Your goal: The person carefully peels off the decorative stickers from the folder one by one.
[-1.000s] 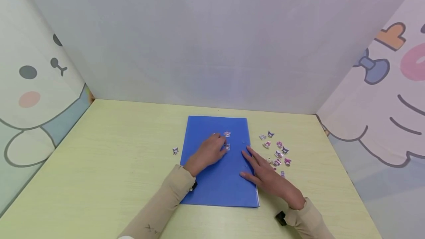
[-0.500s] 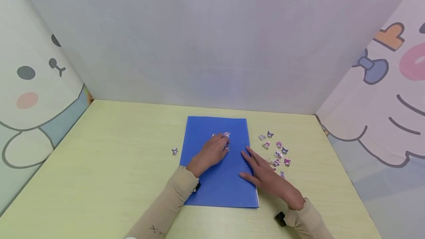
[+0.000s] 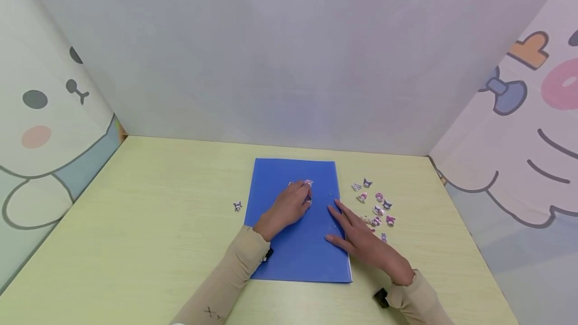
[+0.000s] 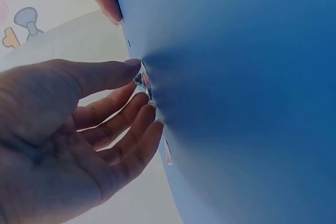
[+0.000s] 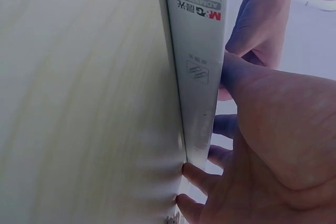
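A blue file folder (image 3: pixel 295 245) lies flat on the table, a small cartoon sticker (image 4: pixel 143 80) on its upper half. My left hand (image 3: pixel 285 207) holds this sticker between thumb and curved fingertips, right at the folder's surface, and partly hides it in the head view. Just beyond those fingers, another sticker (image 3: pixel 308 182) is on the folder, and the edge of one more shows left of it. My right hand (image 3: pixel 361 237) rests on the folder's right edge with fingers spread; in the right wrist view some of its fingertips reach down beside the white spine (image 5: pixel 199 77).
Several loose cartoon stickers (image 3: pixel 378 210) lie on the table right of the folder. A single sticker (image 3: pixel 237 206) lies to its left. Light fabric walls (image 3: pixel 271 64) border the pale wood table (image 3: pixel 135 224) at the back and sides.
My left hand has shifted slightly right, and its fingers now cover more of the sticker beneath them. The right hand has stayed in place at the folder's edge.
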The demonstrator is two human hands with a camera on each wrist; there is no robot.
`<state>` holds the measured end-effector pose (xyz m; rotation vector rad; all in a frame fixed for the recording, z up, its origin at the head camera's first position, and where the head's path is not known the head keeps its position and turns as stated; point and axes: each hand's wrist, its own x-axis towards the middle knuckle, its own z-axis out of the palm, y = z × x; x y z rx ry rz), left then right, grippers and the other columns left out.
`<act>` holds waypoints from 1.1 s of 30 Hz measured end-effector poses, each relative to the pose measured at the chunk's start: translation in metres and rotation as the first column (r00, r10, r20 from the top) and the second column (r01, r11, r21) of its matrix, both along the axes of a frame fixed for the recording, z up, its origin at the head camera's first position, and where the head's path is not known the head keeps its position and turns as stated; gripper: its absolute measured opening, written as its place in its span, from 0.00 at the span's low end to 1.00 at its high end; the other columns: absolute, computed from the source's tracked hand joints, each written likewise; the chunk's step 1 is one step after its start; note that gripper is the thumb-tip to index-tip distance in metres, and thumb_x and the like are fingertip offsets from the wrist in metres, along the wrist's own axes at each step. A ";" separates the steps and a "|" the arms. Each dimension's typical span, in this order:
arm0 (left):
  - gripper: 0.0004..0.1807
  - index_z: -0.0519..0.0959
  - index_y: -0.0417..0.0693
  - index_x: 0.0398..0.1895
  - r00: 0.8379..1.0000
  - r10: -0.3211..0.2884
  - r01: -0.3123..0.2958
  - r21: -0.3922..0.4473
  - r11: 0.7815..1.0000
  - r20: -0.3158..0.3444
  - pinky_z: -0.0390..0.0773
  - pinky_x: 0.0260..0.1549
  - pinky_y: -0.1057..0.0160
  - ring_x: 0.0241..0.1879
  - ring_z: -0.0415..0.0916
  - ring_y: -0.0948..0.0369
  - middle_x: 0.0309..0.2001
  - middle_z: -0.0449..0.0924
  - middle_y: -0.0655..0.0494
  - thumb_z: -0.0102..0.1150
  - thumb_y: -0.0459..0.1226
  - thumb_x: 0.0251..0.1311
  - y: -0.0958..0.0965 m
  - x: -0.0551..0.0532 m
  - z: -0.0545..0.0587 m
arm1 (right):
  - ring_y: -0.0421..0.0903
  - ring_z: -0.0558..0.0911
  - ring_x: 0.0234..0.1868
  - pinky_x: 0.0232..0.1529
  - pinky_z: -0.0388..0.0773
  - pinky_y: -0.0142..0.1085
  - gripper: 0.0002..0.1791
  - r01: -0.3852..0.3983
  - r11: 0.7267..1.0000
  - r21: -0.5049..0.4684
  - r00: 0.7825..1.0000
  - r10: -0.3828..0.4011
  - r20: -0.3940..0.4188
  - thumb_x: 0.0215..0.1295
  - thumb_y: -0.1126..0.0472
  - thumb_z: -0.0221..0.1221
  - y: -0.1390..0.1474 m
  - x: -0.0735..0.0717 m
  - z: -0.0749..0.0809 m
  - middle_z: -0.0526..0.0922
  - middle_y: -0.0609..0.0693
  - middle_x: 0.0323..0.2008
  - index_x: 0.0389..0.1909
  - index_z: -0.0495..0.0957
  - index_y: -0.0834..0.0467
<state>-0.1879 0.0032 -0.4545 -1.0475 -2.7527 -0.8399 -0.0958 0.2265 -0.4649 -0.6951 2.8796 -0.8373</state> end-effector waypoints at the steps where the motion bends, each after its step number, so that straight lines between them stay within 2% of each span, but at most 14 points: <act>1: 0.05 0.78 0.41 0.39 1.000 -0.003 0.003 0.003 1.000 -0.007 0.78 0.53 0.49 0.41 0.78 0.52 0.37 0.78 0.48 0.65 0.29 0.67 0.000 0.000 -0.001 | 0.70 0.57 0.77 0.67 0.63 0.66 0.39 -0.001 1.000 0.000 1.000 0.001 -0.001 0.76 0.52 0.59 0.000 0.000 0.000 0.52 0.67 0.79 0.79 0.56 0.64; 4: 0.04 0.78 0.41 0.38 1.000 -0.011 0.011 0.023 1.000 -0.024 0.78 0.52 0.50 0.38 0.78 0.52 0.35 0.78 0.49 0.65 0.28 0.67 0.000 -0.001 -0.002 | 0.70 0.56 0.77 0.68 0.62 0.66 0.39 -0.003 1.000 -0.003 1.000 0.003 0.001 0.76 0.52 0.59 0.001 -0.001 -0.001 0.51 0.67 0.79 0.79 0.56 0.65; 10: 0.03 0.78 0.40 0.37 0.998 -0.024 0.027 0.066 0.997 -0.050 0.79 0.40 0.53 0.34 0.77 0.53 0.32 0.78 0.49 0.61 0.25 0.68 0.000 -0.003 -0.002 | 0.69 0.53 0.78 0.69 0.60 0.66 0.41 0.003 1.000 0.000 0.999 -0.003 0.034 0.76 0.52 0.59 0.002 -0.001 -0.001 0.48 0.66 0.80 0.80 0.53 0.63; 17: 0.05 0.78 0.41 0.36 0.998 -0.017 0.023 0.089 0.996 -0.066 0.78 0.40 0.53 0.32 0.77 0.54 0.30 0.78 0.50 0.58 0.24 0.69 0.000 -0.004 -0.004 | 0.68 0.53 0.78 0.70 0.60 0.66 0.41 0.006 1.000 -0.005 0.999 -0.005 0.047 0.77 0.51 0.58 0.002 -0.001 0.000 0.48 0.65 0.80 0.81 0.53 0.63; 27: 0.04 0.78 0.39 0.38 0.999 0.037 -0.040 0.087 0.995 0.030 0.79 0.39 0.56 0.37 0.76 0.53 0.35 0.80 0.49 0.58 0.25 0.70 -0.005 -0.003 0.001 | 0.68 0.54 0.78 0.69 0.60 0.66 0.41 -0.001 1.000 -0.001 1.000 0.001 0.030 0.76 0.51 0.59 0.002 -0.001 -0.002 0.49 0.65 0.80 0.80 0.54 0.63; 33: 0.04 0.79 0.39 0.39 0.994 0.053 -0.065 0.126 0.990 0.097 0.79 0.40 0.56 0.38 0.75 0.54 0.35 0.79 0.49 0.56 0.25 0.71 -0.011 -0.007 0.001 | 0.68 0.54 0.78 0.69 0.61 0.65 0.41 -0.004 1.000 0.003 1.000 0.004 0.019 0.76 0.51 0.59 0.002 -0.001 -0.004 0.49 0.65 0.80 0.80 0.54 0.63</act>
